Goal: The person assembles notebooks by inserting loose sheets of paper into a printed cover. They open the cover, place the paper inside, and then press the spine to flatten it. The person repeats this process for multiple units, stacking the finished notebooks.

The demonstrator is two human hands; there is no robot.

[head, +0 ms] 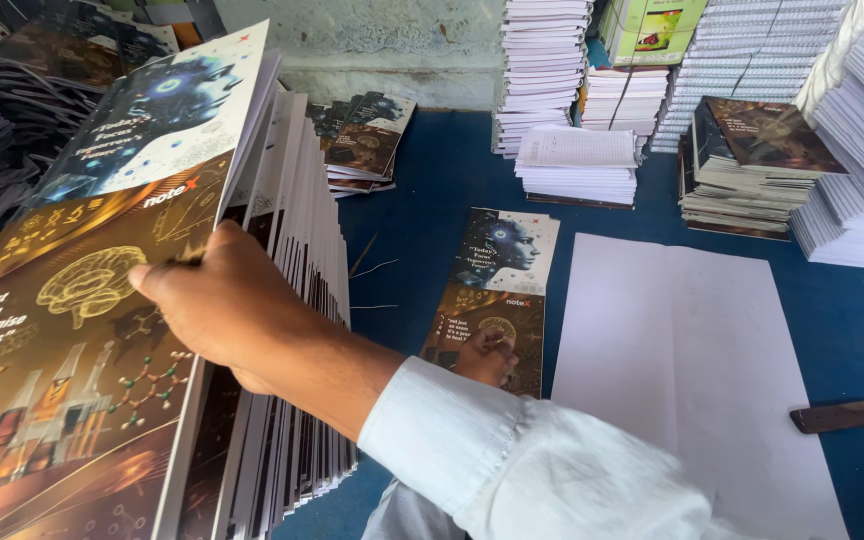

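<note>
A thick stack of glossy printed covers [282,300] stands on edge at the left, showing a brain and a blue face on dark brown. My right hand [232,310] reaches across my body and grips the front cover [82,300] of that stack, with the thumb on its printed face. A single matching cover [500,270] lies flat on the blue table. My left hand [487,357] rests on the near end of this cover with its fingers curled, and my white right sleeve partly hides it. A large blank white sheet [692,360] lies just to the right.
Stacks of white paper blocks [577,165] and bound notebooks [752,160] line the back and right of the blue table [432,200]. A small dark wooden piece [842,416] lies at the right. More printed covers [362,145] sit at the back. Dark sheets [2,130] pile up at the far left.
</note>
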